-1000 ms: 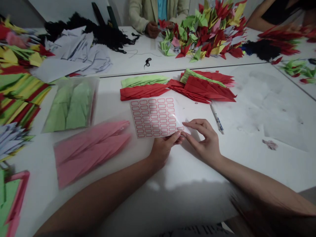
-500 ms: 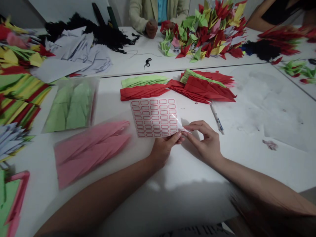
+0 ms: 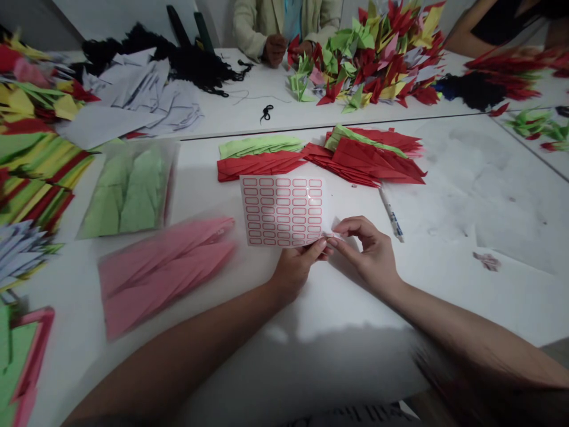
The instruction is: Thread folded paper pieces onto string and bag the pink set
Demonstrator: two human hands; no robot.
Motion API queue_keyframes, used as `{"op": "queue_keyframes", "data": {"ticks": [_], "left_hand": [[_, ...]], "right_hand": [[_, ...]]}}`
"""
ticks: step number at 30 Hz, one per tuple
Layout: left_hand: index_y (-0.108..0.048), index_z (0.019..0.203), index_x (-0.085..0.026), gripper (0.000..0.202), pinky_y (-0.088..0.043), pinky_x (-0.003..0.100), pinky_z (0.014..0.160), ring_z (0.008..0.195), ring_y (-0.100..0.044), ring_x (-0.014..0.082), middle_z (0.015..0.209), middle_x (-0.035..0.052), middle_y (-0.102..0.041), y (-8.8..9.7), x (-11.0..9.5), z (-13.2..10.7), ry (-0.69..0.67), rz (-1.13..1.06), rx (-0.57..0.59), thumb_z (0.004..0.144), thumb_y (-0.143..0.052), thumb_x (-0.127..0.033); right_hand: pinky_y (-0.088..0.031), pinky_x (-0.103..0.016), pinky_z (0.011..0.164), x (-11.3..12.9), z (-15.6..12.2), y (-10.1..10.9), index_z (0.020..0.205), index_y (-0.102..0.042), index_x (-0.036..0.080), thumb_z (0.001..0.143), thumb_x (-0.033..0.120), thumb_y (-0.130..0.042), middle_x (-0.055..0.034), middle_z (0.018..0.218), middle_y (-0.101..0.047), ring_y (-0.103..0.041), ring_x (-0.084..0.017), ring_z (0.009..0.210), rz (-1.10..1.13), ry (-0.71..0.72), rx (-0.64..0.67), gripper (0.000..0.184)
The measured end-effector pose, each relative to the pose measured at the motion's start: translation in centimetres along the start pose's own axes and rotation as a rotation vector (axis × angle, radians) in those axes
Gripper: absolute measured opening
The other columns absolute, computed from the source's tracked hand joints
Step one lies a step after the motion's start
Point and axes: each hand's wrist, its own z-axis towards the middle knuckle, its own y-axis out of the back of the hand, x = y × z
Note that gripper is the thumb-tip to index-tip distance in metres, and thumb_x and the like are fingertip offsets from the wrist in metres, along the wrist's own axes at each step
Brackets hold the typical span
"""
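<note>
A white sheet of red-bordered blank sticker labels (image 3: 284, 210) is held up in front of me over the table. My left hand (image 3: 297, 267) pinches its lower right corner between thumb and fingers. At that same corner my right hand (image 3: 368, 252) has its thumb and index finger close together, touching the sheet's edge; whether a label is between them is too small to make out. Left of the sheet lies a clear bag of folded pink paper (image 3: 164, 273). Behind that rests a bag of folded green paper (image 3: 128, 190). Past the sheet are stacks of folded red paper (image 3: 377, 160).
A pen (image 3: 391, 212) and a crumpled scrap (image 3: 486, 261) lie to the right. Across the table, a person's hands (image 3: 274, 50) are beside a heap of colourful folded paper pieces (image 3: 377, 53). Black yarn (image 3: 178, 62) and white paper (image 3: 137, 95) sit at the far left.
The label sheet has shifted slightly right and flattened, its right edge less curled. My right index finger has lifted slightly from the corner. The person opposite has moved their hands a little.
</note>
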Motion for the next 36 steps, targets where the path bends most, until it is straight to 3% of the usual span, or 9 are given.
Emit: {"op": "queue_keyframes", "data": {"ticks": [12,16,19,26,36], "left_hand": [[-0.075,0.085,-0.017,0.019,-0.053,0.025,0.073,0.083,-0.067,0.0141,0.086,0.0038,-0.073,-0.3,-0.1,0.0,-0.005,-0.024,-0.024,0.076,-0.076,-0.033],[-0.074,0.091,-0.017,0.021,-0.054,0.028,0.077,0.087,-0.069,0.0163,0.093,0.0060,-0.075,-0.4,-0.2,-0.1,0.001,-0.019,-0.041,0.077,-0.076,-0.032],[-0.073,0.094,-0.016,0.024,-0.055,0.032,0.083,0.094,-0.069,0.0191,0.099,0.0079,-0.074,-0.7,-0.6,-0.2,0.016,-0.065,-0.033,0.077,-0.076,-0.032],[-0.068,0.100,-0.014,0.042,-0.053,0.044,0.096,0.106,-0.068,0.0274,0.111,0.0129,-0.072,-1.0,-1.1,-0.3,0.063,-0.186,-0.026,0.083,-0.067,-0.052],[-0.055,0.125,-0.020,0.054,-0.057,0.039,0.088,0.099,-0.071,0.0247,0.114,0.0112,-0.071,-1.1,-1.0,0.1,0.067,-0.133,-0.126,0.086,-0.059,-0.057]], "right_hand": [[-0.047,-0.035,0.078,0.1,0.1,0.1,0.084,-0.067,0.022,0.082,0.024,-0.072,-0.0027,0.088,-0.062,-0.059,-0.018,0.086,0.044,0.032,0.021,0.005],[-0.049,-0.035,0.075,0.2,0.1,0.2,0.093,-0.068,0.022,0.084,0.027,-0.070,-0.0031,0.089,-0.062,-0.058,-0.017,0.081,-0.001,0.019,-0.024,0.011],[-0.051,-0.037,0.076,0.4,0.2,0.1,0.089,-0.071,0.023,0.084,0.027,-0.069,-0.0042,0.090,-0.064,-0.061,-0.019,0.085,-0.067,0.053,-0.043,0.006],[-0.051,-0.036,0.077,0.7,0.2,-0.2,0.087,-0.071,0.023,0.086,0.022,-0.067,-0.0045,0.091,-0.065,-0.062,-0.019,0.088,-0.088,0.086,-0.070,0.004],[-0.051,-0.038,0.078,0.4,-0.1,-0.3,0.089,-0.068,0.023,0.088,0.021,-0.064,-0.0051,0.091,-0.063,-0.061,-0.020,0.089,-0.106,0.170,-0.038,0.004]]}}
